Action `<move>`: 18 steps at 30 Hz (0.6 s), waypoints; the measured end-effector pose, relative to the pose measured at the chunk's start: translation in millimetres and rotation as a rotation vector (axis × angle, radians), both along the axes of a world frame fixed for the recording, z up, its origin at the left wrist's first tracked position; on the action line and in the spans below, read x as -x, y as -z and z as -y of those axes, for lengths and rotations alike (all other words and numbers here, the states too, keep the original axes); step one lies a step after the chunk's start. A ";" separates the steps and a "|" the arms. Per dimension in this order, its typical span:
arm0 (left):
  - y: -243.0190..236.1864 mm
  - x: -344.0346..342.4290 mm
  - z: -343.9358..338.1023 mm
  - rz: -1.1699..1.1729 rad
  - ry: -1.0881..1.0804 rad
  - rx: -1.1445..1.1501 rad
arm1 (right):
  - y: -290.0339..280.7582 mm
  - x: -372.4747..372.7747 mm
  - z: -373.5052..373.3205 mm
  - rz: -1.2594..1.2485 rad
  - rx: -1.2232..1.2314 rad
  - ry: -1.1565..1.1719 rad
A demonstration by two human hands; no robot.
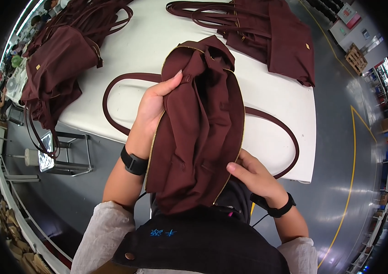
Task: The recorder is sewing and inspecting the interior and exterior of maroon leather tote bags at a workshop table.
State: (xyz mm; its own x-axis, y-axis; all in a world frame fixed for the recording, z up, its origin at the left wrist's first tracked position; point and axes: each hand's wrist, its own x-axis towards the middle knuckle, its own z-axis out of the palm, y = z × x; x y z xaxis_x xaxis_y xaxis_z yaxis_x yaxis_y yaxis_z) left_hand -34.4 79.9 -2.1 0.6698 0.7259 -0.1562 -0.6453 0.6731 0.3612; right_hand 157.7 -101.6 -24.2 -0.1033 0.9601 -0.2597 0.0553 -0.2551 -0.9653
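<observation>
A burgundy fabric bag (194, 137) lies opened in front of me, its gold zip parted along both sides, showing a creased lining. My left hand (155, 98) grips the upper left side, thumb on the fabric inside the zip line. My right hand (251, 173) holds the lower right edge, thumb beside the zip and fingers partly hidden behind it. Two looped handles (294, 146) spread out on either side over the white table (278, 100). The bag's bottom end hangs over the table's front edge against my dark apron (198, 246).
More burgundy bags are piled at the table's back left (61, 68) and back right (285, 41). A metal stool (68, 155) stands left below the table. A grey floor with yellow lines runs along the right, near a wooden pallet (356, 59). People work at far left.
</observation>
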 end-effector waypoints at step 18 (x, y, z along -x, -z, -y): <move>-14.0 2.8 5.1 -0.076 -0.007 0.041 | -2.4 10.1 -13.4 -0.691 0.201 0.079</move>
State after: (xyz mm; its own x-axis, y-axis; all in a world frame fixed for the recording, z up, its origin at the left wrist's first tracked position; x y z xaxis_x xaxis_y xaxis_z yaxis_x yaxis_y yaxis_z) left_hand -37.2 74.8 11.9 0.6497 0.7227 -0.2359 -0.6220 0.6838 0.3816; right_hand 147.6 -88.2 -21.8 -0.2400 0.9122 -0.3321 -0.5764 -0.4092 -0.7073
